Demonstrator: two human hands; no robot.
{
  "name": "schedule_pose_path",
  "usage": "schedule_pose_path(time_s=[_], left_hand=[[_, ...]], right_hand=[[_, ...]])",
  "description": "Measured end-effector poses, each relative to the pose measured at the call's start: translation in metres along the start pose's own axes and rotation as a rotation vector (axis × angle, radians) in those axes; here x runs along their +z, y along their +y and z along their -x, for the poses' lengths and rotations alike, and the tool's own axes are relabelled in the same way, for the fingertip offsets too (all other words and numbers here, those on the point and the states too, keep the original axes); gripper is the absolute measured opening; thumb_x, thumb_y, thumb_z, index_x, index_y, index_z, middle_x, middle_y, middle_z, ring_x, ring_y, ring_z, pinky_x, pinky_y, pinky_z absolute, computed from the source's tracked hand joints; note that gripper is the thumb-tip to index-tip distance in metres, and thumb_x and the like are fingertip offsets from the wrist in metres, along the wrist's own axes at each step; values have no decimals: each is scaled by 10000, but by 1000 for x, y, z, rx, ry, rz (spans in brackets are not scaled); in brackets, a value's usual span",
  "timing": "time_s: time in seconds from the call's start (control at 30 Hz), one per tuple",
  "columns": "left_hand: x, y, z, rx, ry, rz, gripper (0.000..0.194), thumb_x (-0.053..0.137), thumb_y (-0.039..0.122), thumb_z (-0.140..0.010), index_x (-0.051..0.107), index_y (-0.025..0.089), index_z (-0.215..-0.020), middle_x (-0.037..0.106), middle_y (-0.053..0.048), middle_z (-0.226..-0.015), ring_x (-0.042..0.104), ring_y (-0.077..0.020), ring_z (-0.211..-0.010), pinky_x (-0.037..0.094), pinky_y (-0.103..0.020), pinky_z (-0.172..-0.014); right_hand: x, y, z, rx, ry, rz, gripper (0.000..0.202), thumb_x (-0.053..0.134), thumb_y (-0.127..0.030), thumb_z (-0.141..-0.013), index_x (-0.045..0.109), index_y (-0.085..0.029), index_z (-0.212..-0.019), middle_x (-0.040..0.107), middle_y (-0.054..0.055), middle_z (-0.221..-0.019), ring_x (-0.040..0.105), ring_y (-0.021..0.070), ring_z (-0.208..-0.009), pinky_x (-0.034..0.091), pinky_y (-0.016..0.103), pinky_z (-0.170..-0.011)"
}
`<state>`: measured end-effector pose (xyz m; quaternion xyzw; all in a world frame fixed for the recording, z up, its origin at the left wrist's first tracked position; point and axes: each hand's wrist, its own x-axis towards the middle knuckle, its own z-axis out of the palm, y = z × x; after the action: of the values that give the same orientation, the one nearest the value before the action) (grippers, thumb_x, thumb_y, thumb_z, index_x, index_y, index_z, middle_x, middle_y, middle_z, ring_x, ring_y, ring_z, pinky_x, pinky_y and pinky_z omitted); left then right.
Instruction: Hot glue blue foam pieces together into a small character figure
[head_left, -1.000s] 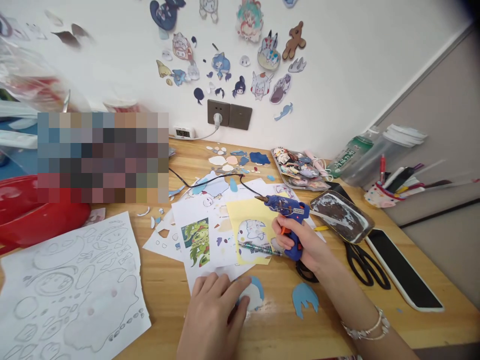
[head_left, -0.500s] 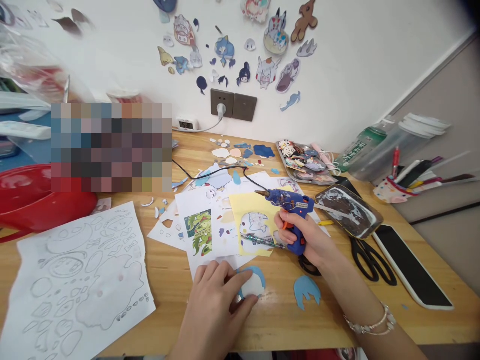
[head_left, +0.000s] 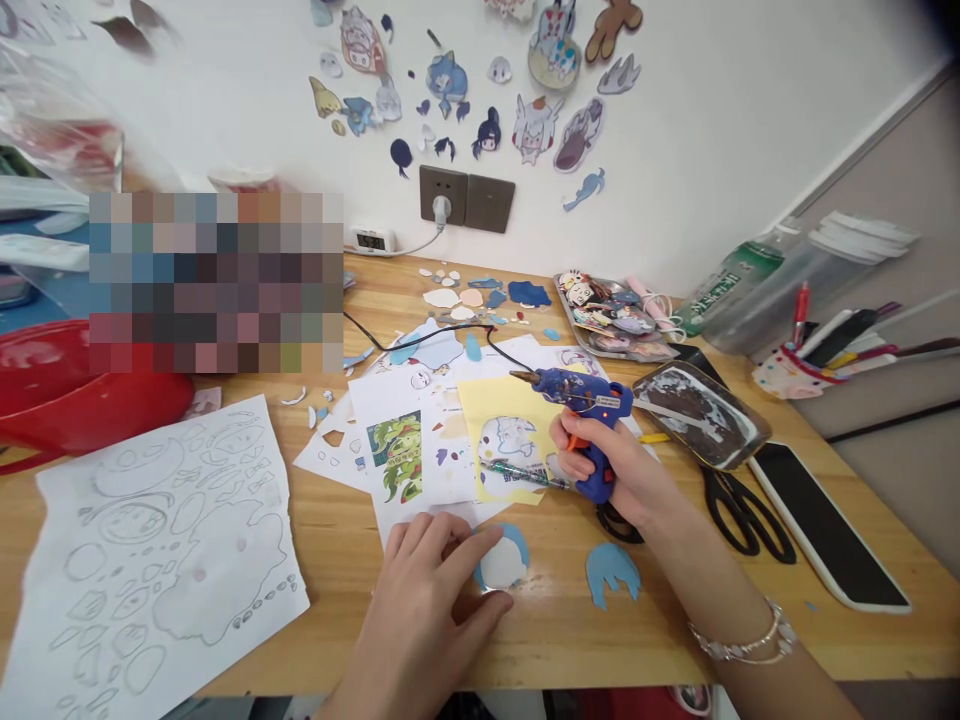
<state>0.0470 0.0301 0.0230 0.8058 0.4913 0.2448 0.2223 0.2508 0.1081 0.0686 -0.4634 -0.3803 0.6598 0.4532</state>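
My right hand (head_left: 600, 455) is wrapped round the handle of a blue glue gun (head_left: 581, 393), its finger on the orange trigger and its nozzle pointing left. A black cord runs back from the gun. On the wooden table, my left hand (head_left: 439, 575) lies palm down with thumb and forefinger apart. The forefinger touches the edge of a round white piece with a blue rim (head_left: 504, 560); the other fingertips are partly hidden. To the right lies a flat light-blue cutout with a jagged lower edge (head_left: 613, 573).
Printed sheets (head_left: 390, 400) and a yellow sheet (head_left: 487, 400) lie behind my hands. A pencil-drawn paper (head_left: 187, 560) is at left, near a red bowl (head_left: 150, 400). Black scissors (head_left: 739, 515), a phone (head_left: 829, 525) and a glue-smeared tray (head_left: 701, 415) are at right.
My left thumb has drawn slightly away from the round piece, opening a gap below it. The glue gun stays in my right hand, almost in the same place.
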Motion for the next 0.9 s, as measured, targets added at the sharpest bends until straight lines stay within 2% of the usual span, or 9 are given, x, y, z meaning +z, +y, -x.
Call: schedule_pose_path(time_s=[0.27,0.4,0.57,0.77,0.9], left_hand=[[0,-3,-2,23,10,13,431,610,249,-769,499,259,-1185,573,-61,-1089,460,-256,-988,402,-423,-819],[-1,-3,-2,37,-13,27,482,613,237,-767,460,271,-1223,588,-40,-1135,463,-254,-991,403,-423,-818],[0,-3,-2,35,-20,48,499,616,196,-758,461,274,-1226,615,-29,-1102,472,-247,-956,404,-416,-805],[0,-5,0,55,-31,81,516,607,193,-764,447,262,-1249,631,-50,-1048,474,-243,-921,414,-411,-781],[0,-6,-1,62,-32,82,524,614,198,-757,447,263,-1250,626,-48,-1064,476,-243,-925,415,-411,-788]], right_hand=[[0,0,-1,-5,2,-8,126,615,-249,-722,544,-170,-655,513,-36,-629,329,37,-401,242,222,-415],[-1,-1,0,2,-35,-48,146,594,-261,-725,517,-172,-639,505,-41,-616,306,33,-386,234,228,-419],[-3,-1,3,-31,-103,-9,193,563,-234,-691,444,-180,-548,392,-67,-476,252,37,-359,179,237,-405],[0,1,4,-108,44,315,167,567,-219,-617,432,-205,-519,340,-75,-376,257,63,-363,168,239,-389],[3,3,3,-92,86,365,175,583,-208,-634,434,-216,-543,325,-76,-403,243,64,-368,161,235,-379]])
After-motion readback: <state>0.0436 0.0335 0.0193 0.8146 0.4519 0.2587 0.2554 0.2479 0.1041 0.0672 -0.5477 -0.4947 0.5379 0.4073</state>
